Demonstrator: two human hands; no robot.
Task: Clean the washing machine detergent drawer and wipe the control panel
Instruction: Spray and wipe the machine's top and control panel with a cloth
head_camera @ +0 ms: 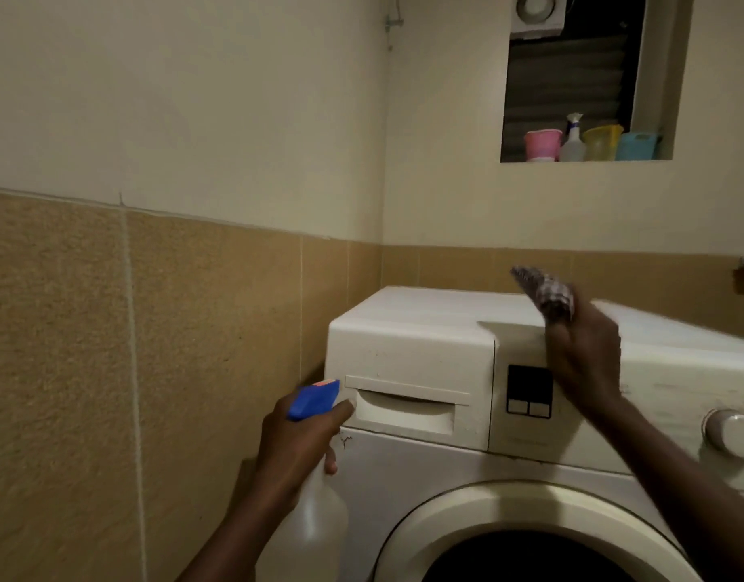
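White plastic detergent drawer (406,407) sits closed at the washing machine's (425,329) upper left, beside the control panel (529,390); the left hand (297,438) grips a spray bottle (315,489), nozzle aimed at the drawer front; the right hand (582,354) clutches a cloth (544,289) above the panel; spraying seems underway, so next likely means pulling the drawer out or wiping.
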